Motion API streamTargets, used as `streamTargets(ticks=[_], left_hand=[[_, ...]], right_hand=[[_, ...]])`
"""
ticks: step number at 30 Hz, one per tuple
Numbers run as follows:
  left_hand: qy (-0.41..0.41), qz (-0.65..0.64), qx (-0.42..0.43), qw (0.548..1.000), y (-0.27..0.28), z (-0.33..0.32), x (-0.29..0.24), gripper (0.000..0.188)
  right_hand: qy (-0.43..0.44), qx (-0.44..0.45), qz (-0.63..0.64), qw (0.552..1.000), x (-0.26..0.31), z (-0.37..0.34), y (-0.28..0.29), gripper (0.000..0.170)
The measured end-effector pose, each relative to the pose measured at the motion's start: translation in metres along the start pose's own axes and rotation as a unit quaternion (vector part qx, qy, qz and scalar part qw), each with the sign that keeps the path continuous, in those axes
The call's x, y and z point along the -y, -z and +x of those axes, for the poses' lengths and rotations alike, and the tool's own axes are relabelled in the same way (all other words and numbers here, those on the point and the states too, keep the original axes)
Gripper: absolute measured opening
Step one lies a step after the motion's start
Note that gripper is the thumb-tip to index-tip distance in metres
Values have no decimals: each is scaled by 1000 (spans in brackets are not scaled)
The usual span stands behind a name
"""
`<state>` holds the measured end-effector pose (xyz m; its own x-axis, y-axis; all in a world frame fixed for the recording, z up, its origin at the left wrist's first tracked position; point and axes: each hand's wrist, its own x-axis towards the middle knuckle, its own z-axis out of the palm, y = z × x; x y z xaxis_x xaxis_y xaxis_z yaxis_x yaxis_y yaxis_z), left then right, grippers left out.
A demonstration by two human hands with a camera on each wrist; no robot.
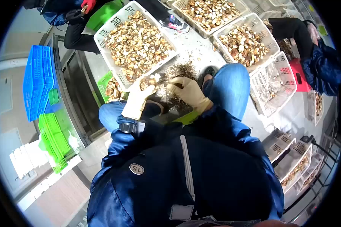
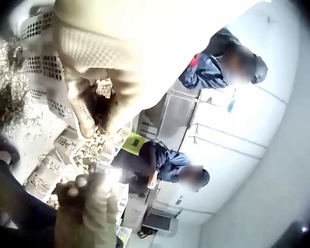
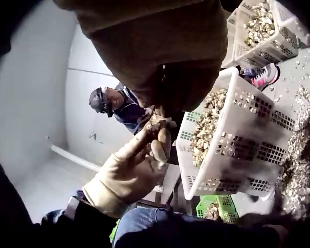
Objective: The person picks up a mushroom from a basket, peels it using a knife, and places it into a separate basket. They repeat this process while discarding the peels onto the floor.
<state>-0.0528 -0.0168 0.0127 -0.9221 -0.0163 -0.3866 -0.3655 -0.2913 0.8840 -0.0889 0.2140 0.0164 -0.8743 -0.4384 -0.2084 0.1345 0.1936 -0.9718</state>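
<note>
My left hand (image 1: pixel 139 99), in a pale glove, holds what looks like a brown-and-white mushroom (image 1: pixel 150 81) near the front rim of a large white crate (image 1: pixel 155 62). In the right wrist view, the left hand (image 3: pixel 129 178) grips it with bent fingers, the thumb side up against it. My right hand (image 1: pixel 190 93), gloved too, is just to the right with its fingers curled toward the mushroom. I cannot tell what, if anything, is inside the right fingers. In the left wrist view, the left hand (image 2: pixel 106 62) looms close, with the right hand (image 2: pixel 90 209) below.
Similar mushroom pieces fill the white crates (image 1: pixel 204 34) at the back. Dark-and-white scraps (image 1: pixel 180 72) lie on the floor between my knees. A white crate (image 1: pixel 272 85) with few pieces stands at right. Blue crates (image 1: pixel 38 81) stand at left. Other people (image 1: pixel 322 68) sit nearby.
</note>
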Motion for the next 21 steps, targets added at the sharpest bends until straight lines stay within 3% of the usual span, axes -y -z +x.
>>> streamTargets(ticks=[2,5,6,10,12,13,14,17,18,21], left_hand=[[-33,106,-12,994,-12,-13,1,47],[-55,159,-4,986,-17,-20,6,49],[-56,196,-14,979,-25,-26,-1,48],[-91,249,-16,964,-36,-30,3,47],[-89,262,-17,961,-38,-31,7,48],[-88,268,-18,959,-37,-31,9,48],[-47,189,-17,981,-37,-31,13,49],[-66,229,-26,971,-44,-32,12,45],[-70,244,-22,967,-42,-32,14,46],[-69,253,-14,965,-39,-33,13,49]], right_hand=[[24,21,14,999,-2,-6,-1,28],[82,-12,-78,993,-18,-9,-2,27],[56,-36,-34,997,-4,-14,-3,29],[294,-136,-113,939,-21,-12,-16,29],[104,-20,-30,994,-1,-21,2,27],[6,39,12,999,9,-25,9,27],[36,-11,-4,999,-1,-23,6,26],[117,-21,6,993,-4,-24,1,25],[186,-60,1,981,-8,-23,-5,23],[36,-4,122,992,-15,-20,2,22]])
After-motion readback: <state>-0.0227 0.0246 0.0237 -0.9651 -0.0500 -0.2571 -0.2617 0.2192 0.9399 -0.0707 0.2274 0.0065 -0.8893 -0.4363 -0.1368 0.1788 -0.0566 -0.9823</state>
